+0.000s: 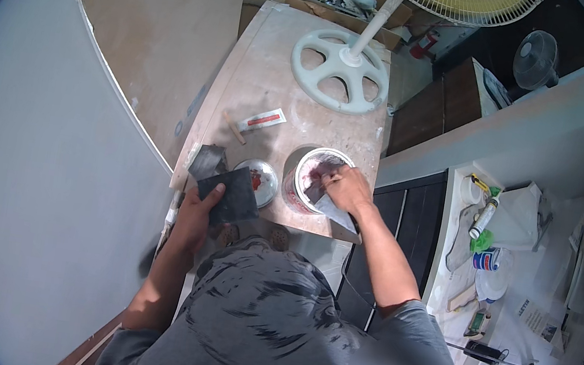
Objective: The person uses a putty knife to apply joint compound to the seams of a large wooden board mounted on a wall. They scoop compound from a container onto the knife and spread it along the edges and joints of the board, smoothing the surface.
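Two hands: left hand holding dark plate; right hand narrowed over opened tub, grip unclear; work apparently underway, material remaining.

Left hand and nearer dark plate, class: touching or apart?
Touching. The head view shows the left hand gripping the nearer dark plate at its left edge, with no gap.

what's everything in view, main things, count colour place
Table: one, pale, centre
Pedestal fan: one, white-yellow, far table end
Tub: one, white-rimmed, near table end
Round lid: one, pale, red-smeared, left of tub
Flat plate: one, dark, near-left table edge
Second plate: one, dark, beside lid
Tube: one, white-red, mid-table
Stick: one, tan, beside tube
Small fan: one, dark, upper right
Fire extinguisher: one, red, beyond table
Left hand: one, bare, gripping flat plate
Right hand: one, bare, over tub
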`<state>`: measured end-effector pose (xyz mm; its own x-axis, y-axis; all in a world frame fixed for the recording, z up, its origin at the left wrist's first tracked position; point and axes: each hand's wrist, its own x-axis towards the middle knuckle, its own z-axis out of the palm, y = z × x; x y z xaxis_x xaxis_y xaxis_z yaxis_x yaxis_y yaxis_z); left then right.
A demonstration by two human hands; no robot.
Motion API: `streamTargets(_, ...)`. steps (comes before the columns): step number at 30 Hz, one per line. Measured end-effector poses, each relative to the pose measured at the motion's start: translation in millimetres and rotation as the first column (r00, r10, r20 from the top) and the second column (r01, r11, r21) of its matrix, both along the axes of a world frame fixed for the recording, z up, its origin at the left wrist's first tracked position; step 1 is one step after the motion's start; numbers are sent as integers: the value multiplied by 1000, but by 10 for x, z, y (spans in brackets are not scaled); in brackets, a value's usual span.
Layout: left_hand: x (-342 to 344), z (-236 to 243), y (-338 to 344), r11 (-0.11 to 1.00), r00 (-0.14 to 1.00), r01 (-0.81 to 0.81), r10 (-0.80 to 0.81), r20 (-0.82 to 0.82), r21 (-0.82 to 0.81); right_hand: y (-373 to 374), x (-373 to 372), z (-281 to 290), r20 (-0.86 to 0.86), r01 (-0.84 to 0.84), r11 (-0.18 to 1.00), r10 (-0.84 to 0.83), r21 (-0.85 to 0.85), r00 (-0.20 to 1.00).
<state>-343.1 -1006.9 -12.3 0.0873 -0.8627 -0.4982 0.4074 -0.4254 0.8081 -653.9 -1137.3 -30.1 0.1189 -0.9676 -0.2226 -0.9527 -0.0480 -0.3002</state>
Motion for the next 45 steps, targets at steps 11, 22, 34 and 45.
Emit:
streamTargets(11,-503,-95,-448,920,773,315,-106,625,-233,278,-924,860,703,203,957,-290,207,649)
streamTargets(22,-1292,-124,-1101,855,811,454,-281,514,-249,1005,-1269,1747,803,380,919,-301,101,515)
streamTargets(34,-1466,65,-1167,938,872,347,-319,-371,8,1183,-1265,1222,848,415,894,-347,170,401)
streamTargets(45,-1395,-91,-1102,991,853,96,-32,-521,96,1217,-1311,1416,821,356,928,-286,109,494)
